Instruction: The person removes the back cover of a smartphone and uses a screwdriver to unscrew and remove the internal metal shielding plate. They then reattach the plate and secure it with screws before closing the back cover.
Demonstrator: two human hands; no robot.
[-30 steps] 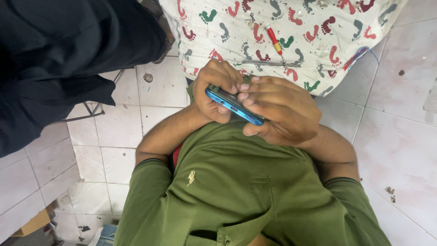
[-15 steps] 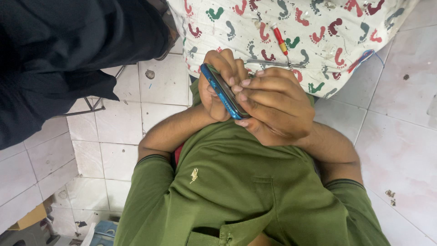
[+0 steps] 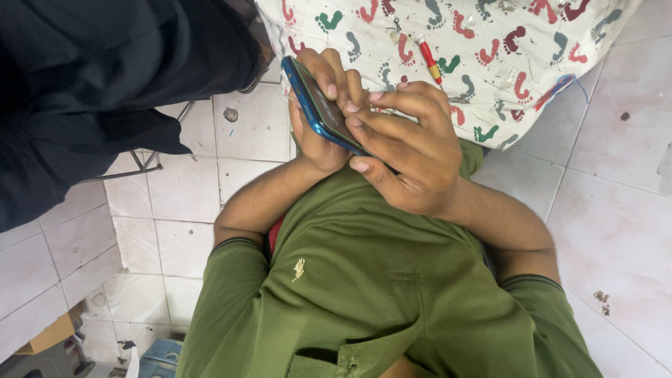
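**Both hands gripping a tilted phone**

Here, in the head view, the phone [image 3: 323,106] is sitting between the two hands, held in front of the green shirt [image 3: 371,280]; its long axis is running from upper left to lower right, with the upper end standing free above the fingers and the lower end disappearing under the right hand [image 3: 409,157]. The left hand [image 3: 320,112] is wrapping the phone from behind and from the left, its fingers curling over the top edge onto the screen side; the right hand is closing over the lower half from the right, its fingertips [image 3: 352,121] pressing on the screen. Both hands are clenching on the phone, and neither is nearer than the other, since both are touching it.

Beyond the hands, a white cloth [image 3: 490,42] printed with coloured footprints is lying spread out, with a small red tool [image 3: 428,57] resting on it; the floor [image 3: 616,210] is showing pale, stained tiles; a person in dark clothing [image 3: 105,77] is standing close at the upper left, beside a thin metal frame [image 3: 143,162].
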